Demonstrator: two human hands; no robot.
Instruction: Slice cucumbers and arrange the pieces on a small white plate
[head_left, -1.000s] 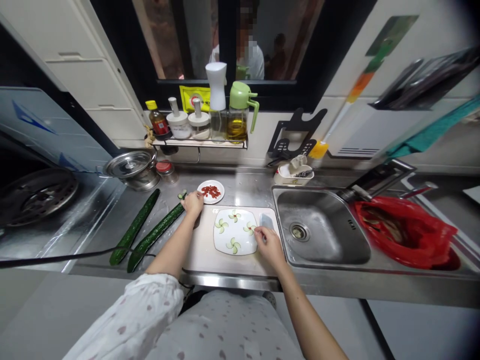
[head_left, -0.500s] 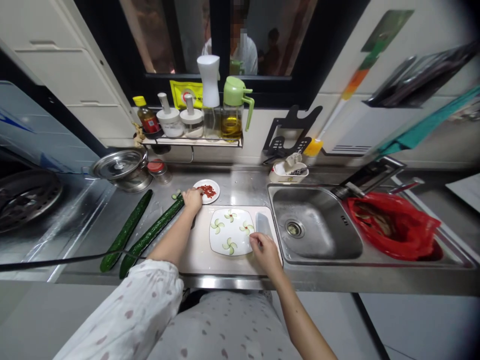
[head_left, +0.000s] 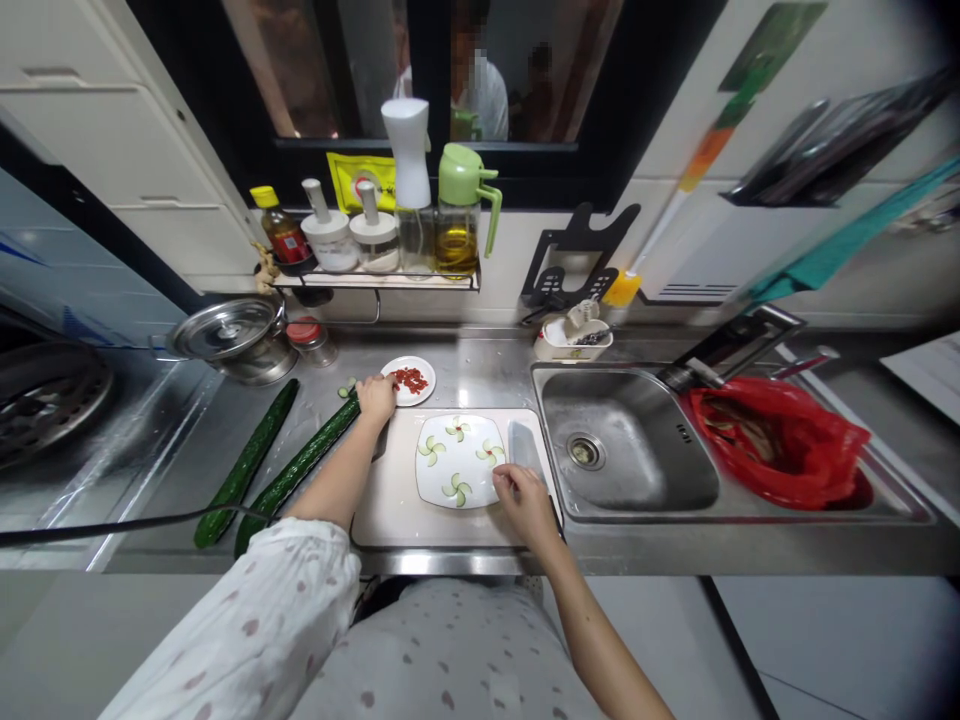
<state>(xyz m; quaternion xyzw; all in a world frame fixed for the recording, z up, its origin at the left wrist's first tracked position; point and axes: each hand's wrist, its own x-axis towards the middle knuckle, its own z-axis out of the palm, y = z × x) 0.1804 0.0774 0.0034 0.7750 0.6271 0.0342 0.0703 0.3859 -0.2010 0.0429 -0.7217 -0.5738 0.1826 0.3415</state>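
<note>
My left hand is closed at the left rim of a small white saucer of small red pieces. What its fingertips hold is hidden. My right hand is pinched at the right edge of a squarish white plate; anything between those fingertips is too small to make out. Thin green-edged cucumber slices lie on that plate in several pinwheels. Red shows at the centre of the right pinwheel. Under the plate is a pale cutting board, with a knife on its right side, partly behind my right hand.
Two whole cucumbers lie left of the board, near a lidded steel pot and a red-lidded jar. A sink with a red plastic bag is on the right. Behind, a shelf holds bottles and jars. A dark cable crosses the left side.
The whole view has shifted slightly. My left hand stays by the saucer and my right hand by the plate's right edge, with little visible movement.
</note>
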